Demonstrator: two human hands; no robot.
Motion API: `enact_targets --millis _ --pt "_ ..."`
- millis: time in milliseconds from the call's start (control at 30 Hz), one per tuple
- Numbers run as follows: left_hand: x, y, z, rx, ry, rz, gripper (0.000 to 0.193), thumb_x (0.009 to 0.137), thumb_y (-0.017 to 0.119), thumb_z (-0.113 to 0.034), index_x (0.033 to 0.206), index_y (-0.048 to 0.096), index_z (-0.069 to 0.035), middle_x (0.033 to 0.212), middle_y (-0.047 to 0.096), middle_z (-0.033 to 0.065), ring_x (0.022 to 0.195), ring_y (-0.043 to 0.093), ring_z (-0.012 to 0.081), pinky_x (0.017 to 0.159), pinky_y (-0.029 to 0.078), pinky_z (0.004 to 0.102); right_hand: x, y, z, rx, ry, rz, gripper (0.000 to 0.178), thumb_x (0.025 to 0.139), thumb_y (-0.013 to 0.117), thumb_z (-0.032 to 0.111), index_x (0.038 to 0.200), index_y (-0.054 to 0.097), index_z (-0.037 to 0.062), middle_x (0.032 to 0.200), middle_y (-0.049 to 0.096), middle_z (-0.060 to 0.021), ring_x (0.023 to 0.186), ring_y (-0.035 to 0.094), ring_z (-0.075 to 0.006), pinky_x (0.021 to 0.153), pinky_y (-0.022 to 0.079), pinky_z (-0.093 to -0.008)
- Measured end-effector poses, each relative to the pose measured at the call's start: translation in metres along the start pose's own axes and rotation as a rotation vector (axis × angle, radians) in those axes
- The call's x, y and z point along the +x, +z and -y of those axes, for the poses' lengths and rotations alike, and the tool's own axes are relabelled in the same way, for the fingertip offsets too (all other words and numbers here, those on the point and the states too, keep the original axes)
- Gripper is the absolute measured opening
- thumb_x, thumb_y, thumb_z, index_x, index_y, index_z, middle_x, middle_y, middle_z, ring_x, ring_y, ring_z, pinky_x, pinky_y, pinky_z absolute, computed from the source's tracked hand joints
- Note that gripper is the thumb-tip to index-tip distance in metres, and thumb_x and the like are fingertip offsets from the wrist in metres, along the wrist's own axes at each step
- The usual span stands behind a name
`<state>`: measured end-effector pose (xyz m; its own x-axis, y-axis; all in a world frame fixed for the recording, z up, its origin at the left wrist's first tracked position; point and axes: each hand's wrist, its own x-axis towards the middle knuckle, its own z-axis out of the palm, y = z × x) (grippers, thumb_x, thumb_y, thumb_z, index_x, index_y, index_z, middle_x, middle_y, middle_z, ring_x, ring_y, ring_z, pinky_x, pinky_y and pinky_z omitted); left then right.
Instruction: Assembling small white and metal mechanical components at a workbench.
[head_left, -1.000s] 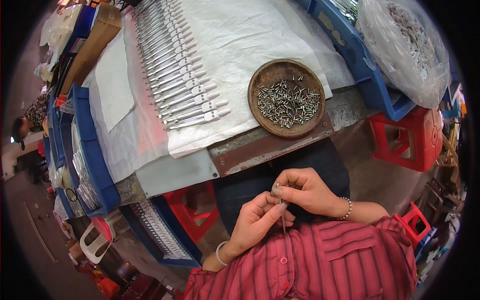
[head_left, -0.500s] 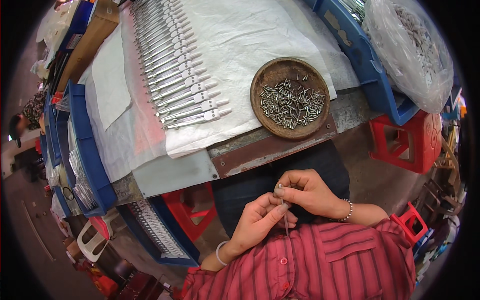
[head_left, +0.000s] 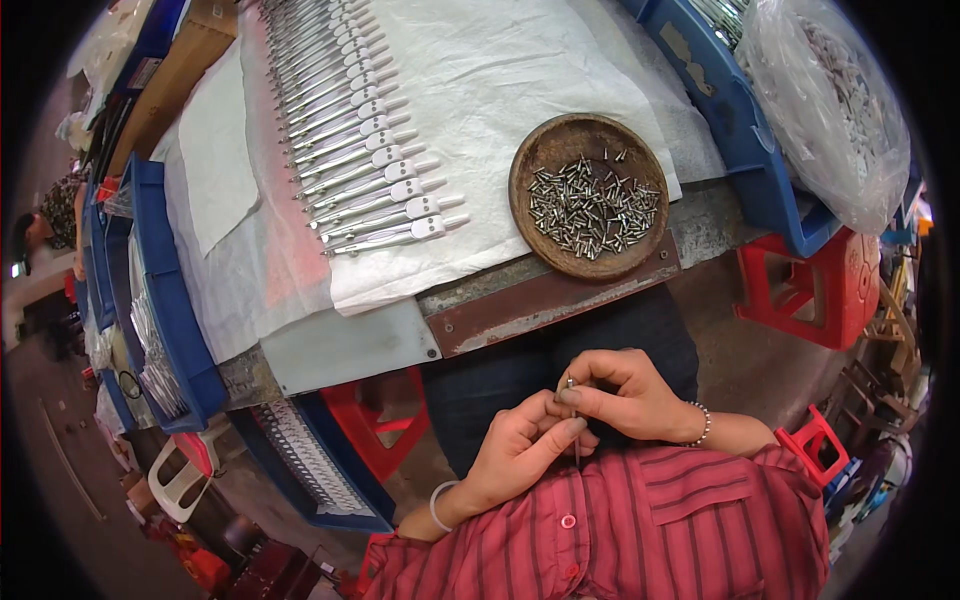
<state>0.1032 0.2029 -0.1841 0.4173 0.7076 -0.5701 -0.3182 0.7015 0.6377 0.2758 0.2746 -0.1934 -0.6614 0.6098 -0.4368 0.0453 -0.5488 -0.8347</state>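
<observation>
In front of my body, over my lap, both hands are close together and touching. My left hand (head_left: pixel 520 445) is closed, its thumb and fingers pinching a slim metal part (head_left: pixel 577 453) that is mostly hidden. My right hand (head_left: pixel 632 395) pinches the upper end of the same part, where a small shiny tip (head_left: pixel 570 383) pokes out between thumb and forefinger. Beyond them, near the table edge, sits a round brown bowl (head_left: pixel 520 192) holding many small silver screws or pins (head_left: pixel 590 210). A long row of silver, white-headed drawing compasses (head_left: pixel 385 235) lies on white cloth to its left.
Blue bins flank the table: one at the left (head_left: pixel 170 270) with thin metal rods, one at the right (head_left: pixel 755 150) under a clear bag of grey parts (head_left: pixel 830 110). Another bin (head_left: pixel 310 470) with metal parts stands below. Red stools (head_left: pixel 830 290) are around.
Both hands have shifted slightly downward in the picture while keeping their pinch on the slim metal part. The view has moved a little; the bowl and the row look undisturbed.
</observation>
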Motion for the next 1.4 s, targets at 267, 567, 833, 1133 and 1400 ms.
enact_targets --millis 267,567,833,1133,1400 --pt "0.003 0.004 -0.002 0.038 0.025 -0.089 0.011 0.086 0.058 -0.003 0.092 0.051 0.001 0.080 0.064 0.0107 0.072 0.064 0.0133 0.066 0.052 0.0244 -0.002 0.002 0.002 0.214 0.070 -0.059 0.015 0.089 0.057 0.011 0.094 0.060 -0.0021 0.082 0.061 -0.0021 0.074 0.055 -0.0050 0.063 0.045 -0.0196" --pt "0.001 0.010 -0.013 0.409 0.174 -0.202 0.019 0.077 0.070 -0.003 0.082 0.053 0.001 0.068 0.064 0.0067 0.063 0.063 0.0093 0.055 0.049 0.0203 -0.005 0.001 0.001 0.191 0.056 -0.046 0.016 0.089 0.055 0.013 0.096 0.062 -0.0002 0.080 0.061 -0.0012 0.066 0.051 -0.0029 0.056 0.041 -0.0176" --pt "0.005 0.007 -0.006 0.291 0.140 -0.187 0.021 0.077 0.071 -0.010 0.081 0.053 0.000 0.069 0.064 0.0047 0.060 0.061 0.0066 0.053 0.047 0.0202 -0.002 0.000 -0.002 0.270 0.144 -0.042 0.016 0.089 0.054 0.014 0.096 0.063 0.0013 0.072 0.058 0.0011 0.060 0.047 -0.0023 0.051 0.037 -0.0172" --pt "0.009 0.006 -0.005 0.214 0.097 -0.158 0.021 0.079 0.069 -0.010 0.086 0.053 0.001 0.072 0.064 0.0053 0.062 0.062 0.0074 0.055 0.047 0.0202 0.000 0.000 -0.001 0.286 0.144 -0.027 0.016 0.090 0.054 0.014 0.095 0.062 0.0015 0.073 0.058 0.0012 0.061 0.047 -0.0024 0.052 0.037 -0.0175" --pt "0.010 0.006 -0.009 0.215 0.116 -0.141 0.022 0.080 0.068 -0.010 0.089 0.053 0.002 0.074 0.065 0.0061 0.064 0.062 0.0082 0.056 0.048 0.0205 0.002 -0.001 0.001 0.261 0.100 -0.014 0.016 0.090 0.053 0.015 0.095 0.061 0.0017 0.074 0.058 0.0015 0.062 0.047 -0.0025 0.053 0.038 -0.0180"
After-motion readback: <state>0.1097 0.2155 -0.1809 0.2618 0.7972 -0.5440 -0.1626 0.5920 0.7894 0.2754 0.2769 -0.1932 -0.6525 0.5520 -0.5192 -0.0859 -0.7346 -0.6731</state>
